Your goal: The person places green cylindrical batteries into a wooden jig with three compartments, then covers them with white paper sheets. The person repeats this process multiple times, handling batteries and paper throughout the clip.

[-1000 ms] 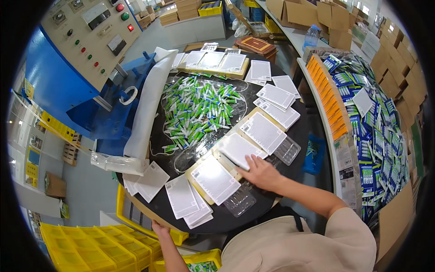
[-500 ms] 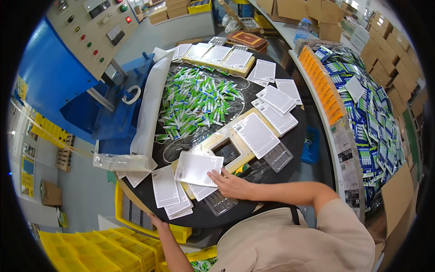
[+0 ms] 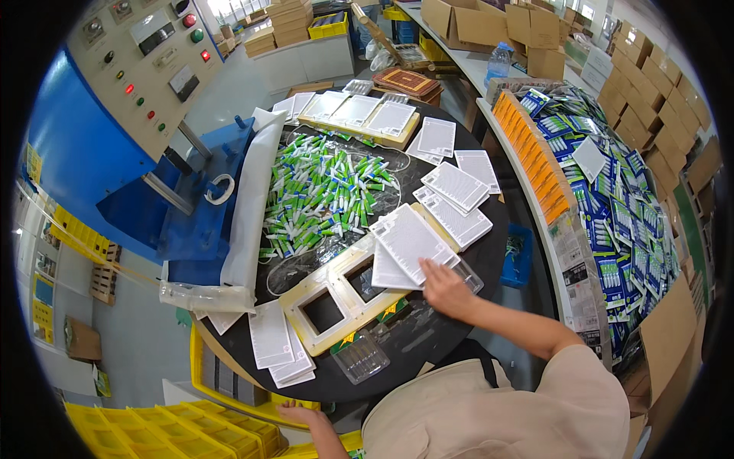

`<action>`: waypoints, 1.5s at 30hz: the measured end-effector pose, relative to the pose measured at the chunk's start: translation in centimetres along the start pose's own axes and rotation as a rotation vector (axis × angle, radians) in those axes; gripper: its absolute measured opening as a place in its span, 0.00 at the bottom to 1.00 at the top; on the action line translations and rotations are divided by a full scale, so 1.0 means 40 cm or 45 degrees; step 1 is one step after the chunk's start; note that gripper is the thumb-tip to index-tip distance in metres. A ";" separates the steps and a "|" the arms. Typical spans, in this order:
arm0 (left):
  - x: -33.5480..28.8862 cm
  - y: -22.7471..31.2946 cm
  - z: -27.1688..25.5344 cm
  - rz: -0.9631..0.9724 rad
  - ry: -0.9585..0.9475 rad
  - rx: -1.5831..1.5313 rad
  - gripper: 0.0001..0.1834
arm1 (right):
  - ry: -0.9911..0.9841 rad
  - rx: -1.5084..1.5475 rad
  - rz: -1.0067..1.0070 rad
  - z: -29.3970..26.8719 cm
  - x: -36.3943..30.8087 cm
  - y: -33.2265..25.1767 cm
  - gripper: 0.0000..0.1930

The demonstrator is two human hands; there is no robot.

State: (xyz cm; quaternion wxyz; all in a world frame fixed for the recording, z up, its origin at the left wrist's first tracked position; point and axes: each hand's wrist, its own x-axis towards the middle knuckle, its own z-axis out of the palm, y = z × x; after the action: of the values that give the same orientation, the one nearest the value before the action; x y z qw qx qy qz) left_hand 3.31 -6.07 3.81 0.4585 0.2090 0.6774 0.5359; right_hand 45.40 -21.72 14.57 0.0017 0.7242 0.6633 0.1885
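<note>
Moved since the earlier frame: my right hand point(image 3: 445, 292), from the left end of the cream-yellow fixture point(image 3: 365, 313) to its right end, together with the white cards point(image 3: 413, 236). Left window of the fixture is now uncovered. Right hand state: fingers nearly closed at the near right corner of the cards; the grip appears to be a pinch, though the thumb is partly hidden. Card position: one card lies askew over another at the right part of the fixture, the lower one reaching toward the middle window. Left hand point(image 3: 301, 414) state: fingers loosely extended, below the table rim and near the yellow crate point(image 3: 196, 359). Adjacent items: one clear tray point(image 3: 361, 359) lies before the fixture, a second clear tray point(image 3: 469, 277) shows beside my right hand, and green-and-white tubes point(image 3: 329, 183) lie heaped on the round black table point(image 3: 419, 348)
</note>
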 end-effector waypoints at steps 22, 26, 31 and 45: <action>-0.305 0.101 0.161 1.729 -1.773 1.569 0.09 | 1.570 1.786 1.715 -0.208 -0.746 0.786 0.19; -0.297 0.096 0.163 1.824 -1.767 1.545 0.06 | 1.919 1.347 2.209 -0.111 -0.985 0.728 0.09; -0.311 0.100 0.162 2.031 -1.771 1.549 0.11 | 1.587 0.260 2.306 -0.011 -0.781 0.528 0.06; -0.438 0.292 0.109 1.748 -1.234 1.120 0.06 | -0.350 0.410 -0.058 -0.023 -0.131 0.055 0.15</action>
State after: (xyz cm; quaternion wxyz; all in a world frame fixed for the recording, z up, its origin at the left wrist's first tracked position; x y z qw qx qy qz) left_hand 13.18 -13.35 21.47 0.1546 0.9155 0.2835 0.2401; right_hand 47.00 -27.24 14.55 -0.0194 0.7188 0.6947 -0.0207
